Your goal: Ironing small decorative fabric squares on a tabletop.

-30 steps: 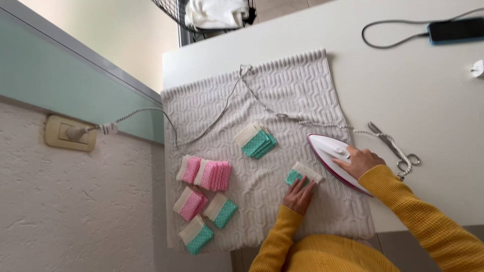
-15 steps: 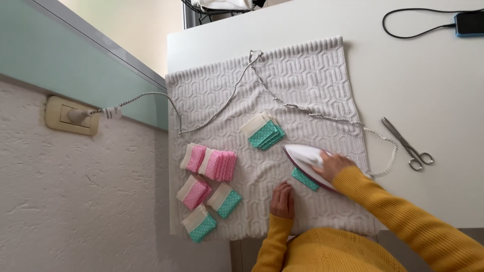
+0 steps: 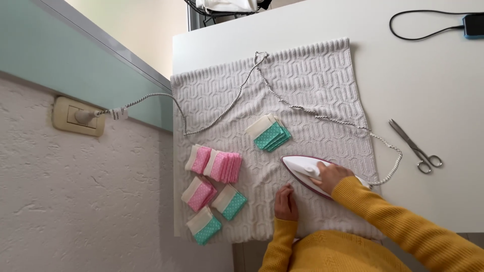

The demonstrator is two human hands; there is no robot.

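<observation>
Right hand [image 3: 328, 175] was wrapped around the handle of the iron [image 3: 307, 168], fingers closed on it. The iron, white with a dark pink edge, sat flat on the grey knitted towel [image 3: 312, 85], nose pointing left, near the towel's lower right part. No fabric piece was visible under it.

Left hand [image 3: 286, 202] lay on the towel just left of and below the iron, fingers loosely together, holding nothing, apart from the iron.

The braided cord [image 3: 222, 108] ran from the iron's rear, looped off the towel's right edge, crossed the towel to its top edge, then went left to a plug in the beige wall socket [image 3: 78, 117]. A small white tag [image 3: 119, 114] hung on the cord just beside the plug.

Folded cloth pieces on the towel:
- teal dotted stack [image 3: 269, 134] with white ends, mid-towel, above and left of the iron
- pink dotted row [image 3: 216, 164], fanned, at the left side
- one pink piece [image 3: 199, 193] below that
- two teal pieces [image 3: 231, 201] lower left, the lowest near the towel's bottom edge

Scissors [image 3: 416, 147] lay on the white table [image 3: 428, 90] right of the towel, well apart from the hands. A dark phone [image 3: 474, 25] with a black cable sat at the top right corner. A wire basket [image 3: 227, 7] with white cloth stood beyond the table's far edge.
</observation>
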